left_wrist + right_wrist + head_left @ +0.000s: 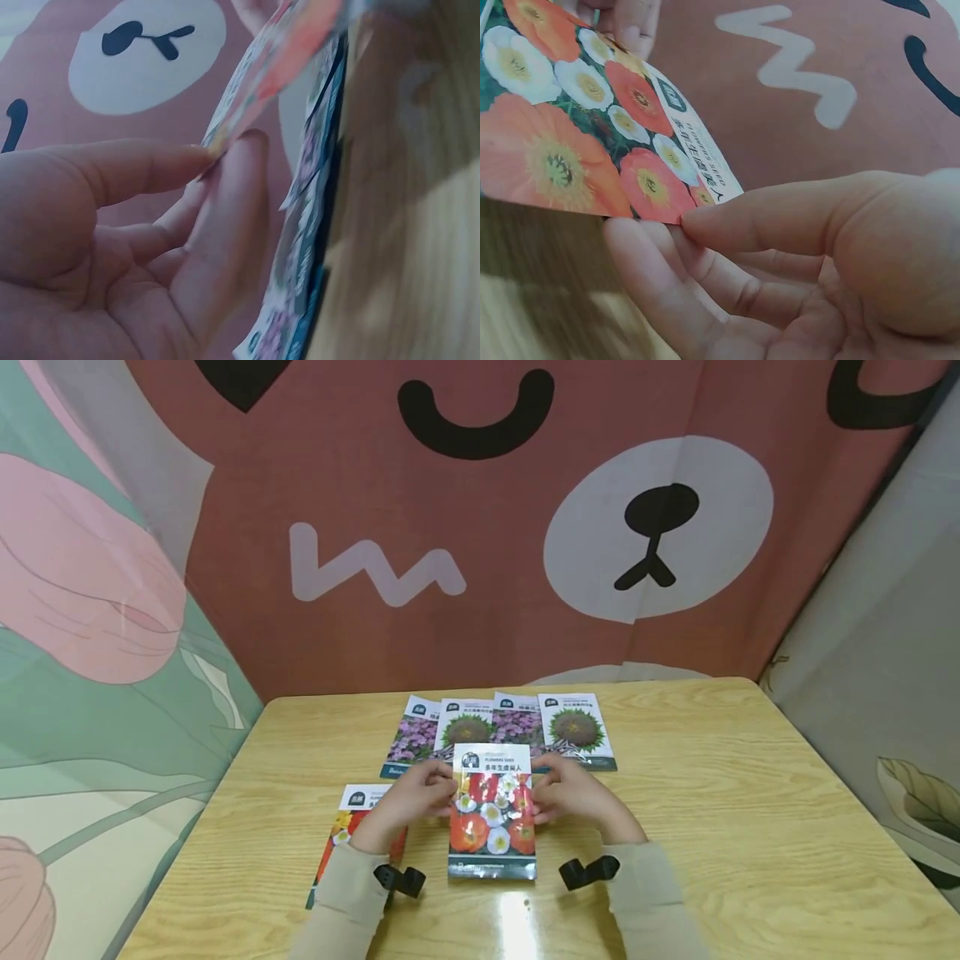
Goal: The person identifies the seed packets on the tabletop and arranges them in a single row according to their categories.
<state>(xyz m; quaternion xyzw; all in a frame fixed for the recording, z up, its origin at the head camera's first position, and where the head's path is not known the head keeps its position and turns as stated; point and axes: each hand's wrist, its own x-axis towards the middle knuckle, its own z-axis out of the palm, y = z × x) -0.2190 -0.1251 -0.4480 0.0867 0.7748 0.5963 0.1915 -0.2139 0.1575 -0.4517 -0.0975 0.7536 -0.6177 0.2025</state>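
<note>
A flower seed packet [492,814] with red, orange and white poppies is held up over the table, its front facing me. My left hand [422,793] pinches its left edge between thumb and fingers. At the opposite edge, my right hand [567,792] pinches it the same way; the right wrist view shows the thumb [757,217] at the packet's border. A second poppy packet [341,835] lies on the table at the left, partly covered by my left forearm.
Behind the hands, two sunflower packets [577,727] and two purple-flower packets [412,735] lie overlapping in a row on the wooden table [720,793]. A cloth with a printed bear [465,635] hangs at the table's far edge.
</note>
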